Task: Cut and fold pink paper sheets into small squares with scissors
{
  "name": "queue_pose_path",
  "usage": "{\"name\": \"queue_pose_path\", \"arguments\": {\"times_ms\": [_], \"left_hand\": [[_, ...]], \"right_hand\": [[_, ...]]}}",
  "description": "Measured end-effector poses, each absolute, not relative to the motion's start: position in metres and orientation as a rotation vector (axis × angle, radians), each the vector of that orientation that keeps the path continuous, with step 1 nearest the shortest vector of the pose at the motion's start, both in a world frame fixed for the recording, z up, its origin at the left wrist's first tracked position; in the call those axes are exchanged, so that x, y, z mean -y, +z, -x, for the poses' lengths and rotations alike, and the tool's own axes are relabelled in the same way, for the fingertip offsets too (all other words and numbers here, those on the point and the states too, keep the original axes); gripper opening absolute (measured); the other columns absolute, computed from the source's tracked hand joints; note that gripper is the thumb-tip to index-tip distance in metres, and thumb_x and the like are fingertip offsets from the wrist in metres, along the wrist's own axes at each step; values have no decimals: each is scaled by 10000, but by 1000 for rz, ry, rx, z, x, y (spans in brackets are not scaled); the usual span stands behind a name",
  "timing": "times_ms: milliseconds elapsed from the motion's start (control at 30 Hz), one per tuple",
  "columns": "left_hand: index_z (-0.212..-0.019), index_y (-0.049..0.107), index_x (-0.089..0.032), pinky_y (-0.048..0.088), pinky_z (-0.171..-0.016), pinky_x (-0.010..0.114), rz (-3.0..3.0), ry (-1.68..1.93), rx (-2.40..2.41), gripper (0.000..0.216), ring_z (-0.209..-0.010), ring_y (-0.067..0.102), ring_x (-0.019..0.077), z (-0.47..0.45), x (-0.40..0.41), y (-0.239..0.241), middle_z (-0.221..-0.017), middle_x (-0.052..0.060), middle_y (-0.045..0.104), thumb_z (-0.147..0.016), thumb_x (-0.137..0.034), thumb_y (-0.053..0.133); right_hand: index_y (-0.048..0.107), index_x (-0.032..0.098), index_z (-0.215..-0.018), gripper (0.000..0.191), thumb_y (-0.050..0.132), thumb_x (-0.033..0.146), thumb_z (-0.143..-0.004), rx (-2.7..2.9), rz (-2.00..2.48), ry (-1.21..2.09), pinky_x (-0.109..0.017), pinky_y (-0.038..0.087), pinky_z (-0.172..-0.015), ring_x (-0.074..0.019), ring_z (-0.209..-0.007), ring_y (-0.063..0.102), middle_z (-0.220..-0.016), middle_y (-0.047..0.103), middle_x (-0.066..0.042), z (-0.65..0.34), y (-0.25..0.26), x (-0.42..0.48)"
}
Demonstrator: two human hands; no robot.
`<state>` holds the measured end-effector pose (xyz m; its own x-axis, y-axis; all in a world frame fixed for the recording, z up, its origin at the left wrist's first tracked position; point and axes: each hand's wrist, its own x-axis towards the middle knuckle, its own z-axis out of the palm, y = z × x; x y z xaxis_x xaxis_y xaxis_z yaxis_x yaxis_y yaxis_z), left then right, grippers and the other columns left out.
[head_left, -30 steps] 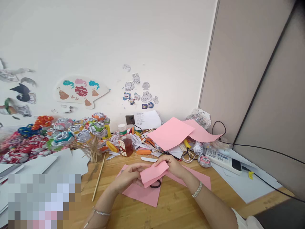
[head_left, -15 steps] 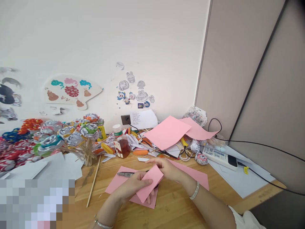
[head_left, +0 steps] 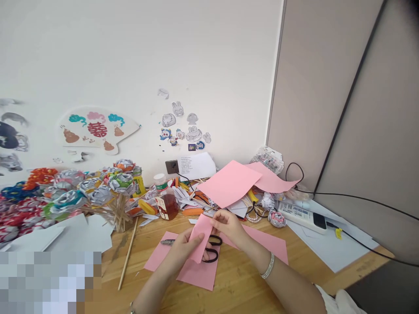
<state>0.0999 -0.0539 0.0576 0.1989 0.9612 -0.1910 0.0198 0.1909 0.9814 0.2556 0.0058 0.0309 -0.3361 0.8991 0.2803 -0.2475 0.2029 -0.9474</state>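
A narrow folded piece of pink paper [head_left: 200, 237] is held up between both my hands. My left hand [head_left: 185, 245] grips its lower left part, thumb on the front and fingers behind. At its upper right corner, my right hand [head_left: 227, 226] pinches the edge between thumb and fingers. Beneath them lie scissors with black handles [head_left: 214, 240], partly hidden by the left hand and the held paper. The scissors rest across pink paper pieces [head_left: 198, 275] on the wooden table. Another pink sheet [head_left: 266, 242] lies under my right forearm.
Paper flowers on sticks [head_left: 121, 183] crowd the left side. A bottle of reddish liquid [head_left: 166, 203] stands among paper scraps at the back. Large pink sheets [head_left: 231, 183] top the clutter. A wooden stick [head_left: 127, 255] lies left; a white power bank [head_left: 304, 216] sits right.
The folded pink paper has turned more upright and shifted slightly up and left. My right hand now pinches its top corner, and the scissors' handles have come into view.
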Motion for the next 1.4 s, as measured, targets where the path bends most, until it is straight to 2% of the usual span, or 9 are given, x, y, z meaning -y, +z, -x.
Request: {"name": "queue_pose_path", "arguments": {"times_ms": [100, 233, 433, 500, 633, 967, 1233, 1400], "left_hand": [[-888, 565, -131, 502, -606, 300, -1143, 913, -1089, 341, -600, 639, 180, -99, 53, 54, -749, 66, 706, -708, -416, 618], [-861, 589, -130, 506, -685, 343, -1087, 891, -962, 267, -651, 653, 202, -100, 53, 49, -750, 76, 709, -729, -361, 605], [-724, 580, -126, 515, -613, 319, -1077, 930, -1039, 300, -559, 642, 190, -107, 54, 50, -620, 74, 689, -718, -425, 600], [-733, 578, -129, 518, -600, 308, -1092, 972, -1074, 303, -539, 639, 182, -107, 54, 50, -601, 62, 685, -697, -426, 623], [-788, 575, -134, 526, -582, 314, -1097, 1017, -1127, 335, -550, 649, 192, -105, 53, 51, -618, 55, 689, -678, -443, 638], [-772, 545, -146, 526, -568, 303, -1162, 1013, -1157, 299, -518, 634, 169, -107, 55, 52, -642, 56, 697, -709, -430, 613], [-768, 557, -142, 511, -570, 307, -1208, 977, -1141, 319, -525, 623, 174, -104, 51, 49, -620, 50, 688, -705, -450, 610], [-781, 574, -142, 499, -561, 298, -1224, 942, -1174, 341, -524, 621, 180, -103, 52, 52, -603, 45, 684, -689, -468, 614]], "right_hand": [[505, 187, -660, 244, 649, 382, -690, 1419, 706, 1296, -244, 441, -519, -114, -513, 539, -553, 543, 51, -251, 20, -10], [500, 188, -644, 183, 623, 309, -707, 1491, 705, 1184, -226, 427, -509, -102, -523, 509, -566, 515, 56, -250, 14, -10], [531, 177, -634, 105, 594, 226, -702, 1591, 729, 1090, -219, 429, -526, -104, -564, 517, -603, 536, 44, -251, 25, 0], [560, 185, -732, 80, 610, 231, -690, 1518, 715, 1182, -242, 461, -570, -119, -608, 553, -654, 567, 37, -250, 28, 1], [537, 217, -957, 307, 644, 215, -669, 1391, 658, 1382, -292, 493, -665, -138, -674, 604, -738, 614, 28, -249, 29, 3], [612, 185, -790, 125, 633, 224, -674, 1393, 752, 1299, -273, 478, -642, -144, -686, 587, -708, 608, 4, -247, 27, 5], [622, 184, -810, 139, 625, 184, -670, 1423, 744, 1262, -286, 472, -694, -153, -740, 588, -751, 620, -5, -248, 25, 4], [627, 193, -869, 199, 642, 238, -676, 1414, 749, 1303, -287, 478, -693, -159, -751, 597, -779, 627, -11, -249, 27, 5]]}}
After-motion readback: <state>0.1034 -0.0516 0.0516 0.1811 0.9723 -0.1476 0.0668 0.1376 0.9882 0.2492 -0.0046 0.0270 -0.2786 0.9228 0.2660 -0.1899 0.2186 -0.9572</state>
